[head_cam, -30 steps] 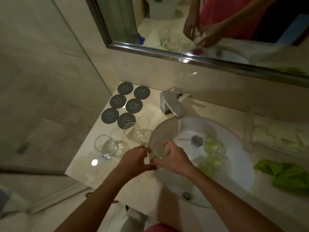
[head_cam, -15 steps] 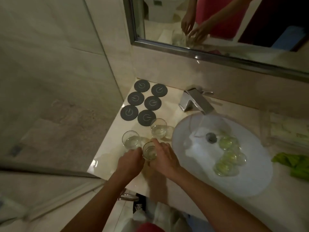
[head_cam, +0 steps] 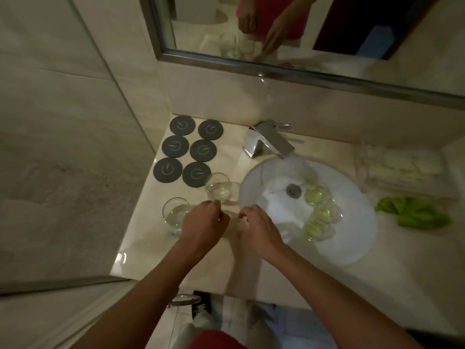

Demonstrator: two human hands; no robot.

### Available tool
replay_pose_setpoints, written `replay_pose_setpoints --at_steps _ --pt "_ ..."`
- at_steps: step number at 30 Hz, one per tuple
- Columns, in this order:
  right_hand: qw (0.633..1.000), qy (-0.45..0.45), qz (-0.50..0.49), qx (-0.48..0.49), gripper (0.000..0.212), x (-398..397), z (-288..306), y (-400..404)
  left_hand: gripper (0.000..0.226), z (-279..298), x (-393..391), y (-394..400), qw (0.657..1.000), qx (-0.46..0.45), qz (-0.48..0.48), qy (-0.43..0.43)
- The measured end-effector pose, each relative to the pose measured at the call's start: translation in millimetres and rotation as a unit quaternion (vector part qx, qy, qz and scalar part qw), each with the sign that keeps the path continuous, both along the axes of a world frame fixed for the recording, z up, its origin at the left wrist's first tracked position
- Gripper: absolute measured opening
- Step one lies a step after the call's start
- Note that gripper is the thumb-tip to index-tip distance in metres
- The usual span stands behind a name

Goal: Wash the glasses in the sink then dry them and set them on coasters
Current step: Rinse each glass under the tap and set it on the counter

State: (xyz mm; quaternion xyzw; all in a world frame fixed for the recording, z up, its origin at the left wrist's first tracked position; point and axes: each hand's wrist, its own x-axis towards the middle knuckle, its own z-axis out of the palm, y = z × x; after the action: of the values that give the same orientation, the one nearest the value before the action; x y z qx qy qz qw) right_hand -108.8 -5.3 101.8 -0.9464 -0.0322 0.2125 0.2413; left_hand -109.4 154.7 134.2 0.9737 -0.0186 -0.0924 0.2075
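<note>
Both hands hover low over the counter at the centre of the frame, just left of the sink, and neither plainly grips anything: the left hand (head_cam: 205, 221) has its fingers curled in loosely, and the right hand (head_cam: 260, 229) has its fingers bent downward with the tips near the counter. Between them the picture is blurred, and whether a glass stands there, or whether either hand touches one, cannot be told. Just left of the left hand stands a clear glass (head_cam: 174, 213), upright on the beige counter (head_cam: 141, 238). Above the hands, a second clear glass (head_cam: 218, 188) stands upright close to the sink's left rim. In the white round sink (head_cam: 352, 222), right of centre, several more glasses (head_cam: 319, 212) lie clustered right of the drain (head_cam: 293, 190), looking greenish; their number is hard to count. The chrome tap (head_cam: 268, 142) stands above the sink at the back of the counter. Six dark round coasters (head_cam: 188, 151) lie in two columns of three in the upper left part of the counter, all bare; the nearest one sits just beside the second glass. A green cloth (head_cam: 412, 214) lies crumpled on the counter at the right of the sink. A framed mirror (head_cam: 276, 69) spans the top of the frame.
</note>
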Motion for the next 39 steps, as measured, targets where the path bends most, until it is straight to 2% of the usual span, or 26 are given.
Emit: replay_pose_setpoints --at_steps 5,10,14,18,22,30,33,37,39 --pt "0.996 0.004 -0.092 -0.012 0.029 7 -3 -78 0.013 -5 22 -74 0.996 0.000 -0.077 0.052" --pt "0.989 0.043 -0.134 -0.039 0.028 11 -11 -166 0.023 -28 43 -169 0.985 0.024 -0.133 0.109" --pt "0.989 0.068 -0.110 -0.077 0.034 20 -18 -232 0.050 -60 52 -241 0.971 0.043 -0.170 0.165" --pt "0.989 0.073 -0.096 -0.089 0.040 29 -24 -281 0.080 -93 54 -296 0.964 0.082 -0.136 0.212" --pt "0.988 0.070 -0.118 -0.072 0.036 31 -32 -304 0.096 -128 50 -319 0.961 0.071 -0.092 0.250" --pt "0.992 0.081 -0.080 -0.055 0.030 42 -40 -288 0.085 -145 47 -296 0.971 -0.026 -0.074 0.224" --pt "0.994 0.095 -0.052 -0.019 0.043 53 -40 -267 0.085 -133 55 -274 0.978 -0.039 -0.049 0.199" --pt "0.991 0.117 -0.005 0.071 0.086 68 -45 -229 0.078 -107 80 -236 0.981 -0.104 0.018 0.165" --pt "0.984 0.112 -0.009 0.135 0.097 76 -50 -207 0.072 -93 96 -217 0.974 -0.146 0.071 0.157"
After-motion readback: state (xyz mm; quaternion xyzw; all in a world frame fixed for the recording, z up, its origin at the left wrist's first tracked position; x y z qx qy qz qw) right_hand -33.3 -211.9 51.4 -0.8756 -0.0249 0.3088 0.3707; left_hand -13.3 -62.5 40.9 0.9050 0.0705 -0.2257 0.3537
